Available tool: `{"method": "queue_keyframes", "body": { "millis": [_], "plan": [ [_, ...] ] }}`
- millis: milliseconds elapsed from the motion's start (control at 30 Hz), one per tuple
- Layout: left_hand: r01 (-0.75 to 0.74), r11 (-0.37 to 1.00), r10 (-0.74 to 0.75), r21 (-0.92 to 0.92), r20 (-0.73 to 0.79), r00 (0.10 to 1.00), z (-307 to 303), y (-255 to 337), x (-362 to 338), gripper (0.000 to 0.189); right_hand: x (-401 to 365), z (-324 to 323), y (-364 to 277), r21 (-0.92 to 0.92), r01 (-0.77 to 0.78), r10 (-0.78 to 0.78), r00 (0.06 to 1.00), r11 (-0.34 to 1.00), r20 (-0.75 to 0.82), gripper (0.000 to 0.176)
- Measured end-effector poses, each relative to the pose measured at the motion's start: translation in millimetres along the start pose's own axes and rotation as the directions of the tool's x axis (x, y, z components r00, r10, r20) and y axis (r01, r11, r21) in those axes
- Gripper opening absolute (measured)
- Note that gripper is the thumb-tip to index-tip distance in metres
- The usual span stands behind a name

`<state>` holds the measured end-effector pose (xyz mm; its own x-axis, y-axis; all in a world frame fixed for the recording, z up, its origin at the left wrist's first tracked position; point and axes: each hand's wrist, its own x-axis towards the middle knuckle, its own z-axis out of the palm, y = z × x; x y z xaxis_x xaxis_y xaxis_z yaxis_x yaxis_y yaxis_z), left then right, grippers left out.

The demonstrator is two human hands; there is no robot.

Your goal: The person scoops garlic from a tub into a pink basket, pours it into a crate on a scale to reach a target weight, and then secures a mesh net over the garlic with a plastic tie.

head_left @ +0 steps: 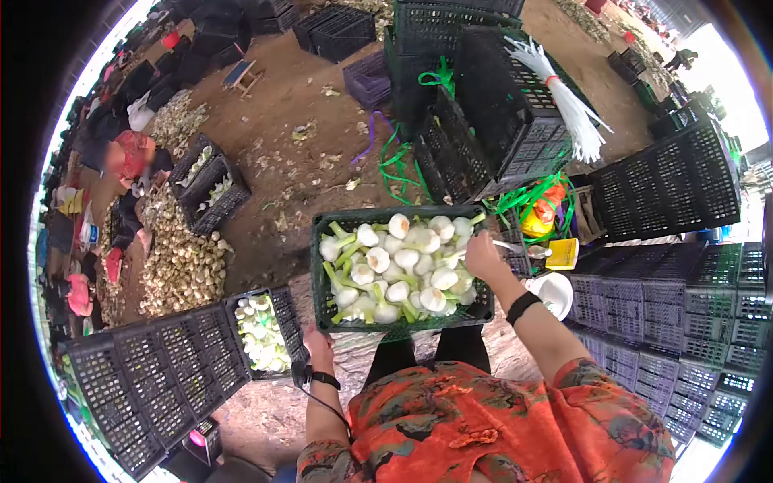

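A dark green plastic crate [322, 315] full of white bulbs [405, 259] with short green stems is right in front of my body. My right hand [484, 256] is at the crate's upper right side, fingers closed beside the bulbs; what it holds is too small to make out. By the lower left corner is my left hand [319, 344], its fingers curled near the crate's side and partly hidden. Just left of that hand stands a black crate [279, 312] with more bulbs in it.
Stacked black crates [515, 121] stand ahead, with a bundle of white ties [564, 101] on top. Crate stacks [684, 298] line the right, near a white bucket [552, 294]. A person [133, 157] sits at the left by a bulb heap [183, 270].
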<state>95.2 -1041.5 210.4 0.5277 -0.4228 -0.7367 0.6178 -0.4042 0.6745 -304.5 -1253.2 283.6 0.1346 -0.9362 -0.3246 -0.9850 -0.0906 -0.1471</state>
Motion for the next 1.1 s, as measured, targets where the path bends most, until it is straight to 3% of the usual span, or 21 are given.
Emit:
{"method": "queue_keyframes", "body": {
  "millis": [67, 167, 233, 300, 333, 367, 400, 433, 500, 533, 600, 633, 700, 767, 867, 900, 967, 1000, 1033, 1067, 1100],
  "plan": [
    [-0.073, 0.994, 0.077, 0.086, -0.038, 0.996, -10, 17, -5, 0.016, 2, -11, -10, -0.209, 0.117, -0.091, 0.987, 0.971, 0.131, 0.022],
    [-0.17, 0.981, 0.178, 0.096, -0.082, 0.981, -6, 39, -22, 0.014, 11, -13, -21, -0.271, 0.156, -0.116, 0.981, 0.95, 0.159, 0.022],
    [-0.379, 0.89, 0.39, 0.252, 0.011, 0.921, 9, 55, -42, 0.017, 13, -8, -12, -0.258, 0.154, -0.132, 0.986, 0.954, 0.102, 0.022],
    [-0.409, 0.83, 0.428, 0.379, 0.039, 0.903, 30, 71, -74, 0.018, 15, -27, -4, -0.415, 0.32, -0.207, 0.933, 0.852, 0.294, 0.023],
    [-0.514, 0.677, 0.416, 0.527, 0.302, 0.858, 42, 81, -98, 0.017, 23, -6, 14, 0.022, 0.095, -0.089, 0.975, 0.995, -0.203, 0.026],
    [-0.63, 0.484, 0.329, 0.607, 0.541, 0.774, 50, 91, -108, 0.017, 24, -11, 8, 0.518, 0.068, 0.262, 0.802, 0.853, -0.536, 0.032],
    [-0.706, 0.12, 0.278, 0.698, 0.659, 0.699, 51, 103, -101, 0.018, 30, -22, 10, 0.676, -0.089, 0.48, 0.772, 0.731, -0.417, 0.045],
    [-0.704, 0.113, 0.277, 0.701, 0.659, 0.7, 61, 117, -89, 0.018, 38, -25, 16, 0.774, -0.186, 0.531, 0.818, 0.606, -0.219, 0.033],
    [-0.699, 0.068, 0.77, 0.711, 0.408, 0.49, 85, 147, -61, 0.024, 58, -2, 30, 0.633, -0.071, 0.358, 0.87, 0.771, -0.338, 0.023],
    [-0.699, 0.059, 0.77, 0.713, 0.413, 0.486, 85, 149, -20, 0.024, 56, 3, 28, 0.64, -0.072, 0.362, 0.87, 0.765, -0.335, 0.023],
    [-0.406, -0.398, 0.487, 0.823, 0.564, 0.666, 91, 146, 85, 0.041, 48, 14, 21, 0.119, 0.032, -0.001, 0.969, 0.992, -0.247, 0.011],
    [-0.14, 0.381, 0.201, 0.914, 0.066, 0.977, 109, 150, 85, 0.063, 27, 2, 13, 0.216, 0.29, -0.251, 0.949, 0.932, -0.19, 0.013],
    [0.134, 0.784, -0.09, 0.607, -0.101, 0.991, 145, 156, 59, 0.075, 2, -8, 9, 0.32, 0.255, -0.241, 0.967, 0.913, -0.085, 0.007],
    [0.149, 0.78, -0.164, 0.608, -0.03, 0.986, 170, 168, 48, 0.071, 0, -11, 11, 0.711, 0.063, 0.216, 0.931, 0.7, -0.296, 0.005],
    [0.136, 0.749, -0.228, 0.649, 0.06, 0.972, 178, 166, 76, 0.062, -1, -7, 36, 0.924, 0.169, 0.612, 0.707, 0.342, -0.355, 0.02],
    [0.087, 0.723, -0.218, 0.686, 0.108, 0.97, 177, 164, 95, 0.057, -1, 17, 56, 0.927, 0.16, 0.616, 0.707, 0.338, -0.347, 0.02],
    [0.105, 0.764, -0.283, 0.636, 0.185, 0.941, 170, 166, 142, 0.052, 3, 86, 112, 0.549, -0.246, 0.467, 0.829, 0.799, -0.307, 0.03],
    [0.125, 0.804, -0.334, 0.581, 0.269, 0.903, 165, 168, 165, 0.047, 7, 75, 99, 0.747, -0.635, 0.76, 0.58, 0.195, 0.295, 0.037],
    [0.152, 0.839, -0.375, 0.523, 0.352, 0.858, 165, 170, 177, 0.044, 7, 87, 98, 0.743, -0.64, 0.756, 0.582, 0.198, 0.3, 0.037],
    [0.151, 0.784, -0.242, 0.602, 0.072, 0.968, 204, 189, 124, 0.041, 2, 110, 96, 0.855, -0.48, 0.625, 0.61, -0.197, 0.487, 0.038],
    [0.155, 0.783, -0.24, 0.603, 0.063, 0.969, 214, 194, 129, 0.041, 3, 124, 93, 0.757, -0.292, 0.432, 0.677, -0.585, 0.595, 0.041]
  ]
}}
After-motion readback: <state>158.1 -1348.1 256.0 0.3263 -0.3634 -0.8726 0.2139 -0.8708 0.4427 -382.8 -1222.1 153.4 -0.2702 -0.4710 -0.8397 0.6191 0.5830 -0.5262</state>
